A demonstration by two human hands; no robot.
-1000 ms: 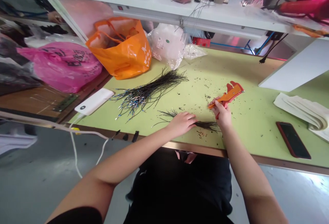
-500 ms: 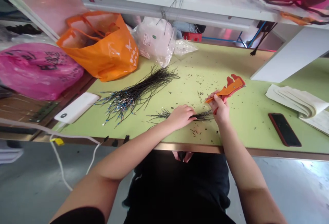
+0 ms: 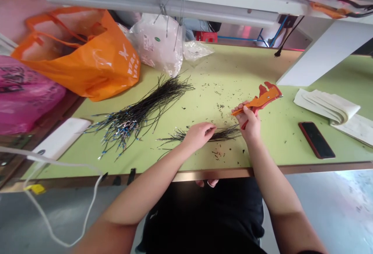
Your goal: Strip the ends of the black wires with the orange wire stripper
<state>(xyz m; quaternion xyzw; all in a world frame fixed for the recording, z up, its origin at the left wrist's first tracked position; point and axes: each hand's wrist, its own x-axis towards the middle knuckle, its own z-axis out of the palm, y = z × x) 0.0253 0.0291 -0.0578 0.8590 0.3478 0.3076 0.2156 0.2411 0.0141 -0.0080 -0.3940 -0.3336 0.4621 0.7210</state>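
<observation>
My right hand [image 3: 249, 123] is closed around the handles of an orange and red wire stripper [image 3: 265, 97], its jaws pointing up and right above the table. My left hand [image 3: 199, 134] is over a small bunch of black wires [image 3: 224, 134], thumb and fingers pinched together on what looks like one thin black wire from it. Part of that bunch is hidden under the hand. Farther left lies a larger bundle of black wires [image 3: 151, 104], with blue and silvery ends toward the lower left.
Small black scraps [image 3: 220, 107] are scattered on the green table [image 3: 244, 63]. A phone [image 3: 317, 140] and folded paper [image 3: 329, 106] lie right. At left are a white power bank [image 3: 60, 139], an orange bag [image 3: 87, 63] and a pink bag [image 3: 26, 94]. A shelf [image 3: 227, 3] spans the back.
My left hand has lifted slightly off the small bunch, and its fingers have drawn into a pinch. The wire stripper stays in my right hand. The camera view has shifted.
</observation>
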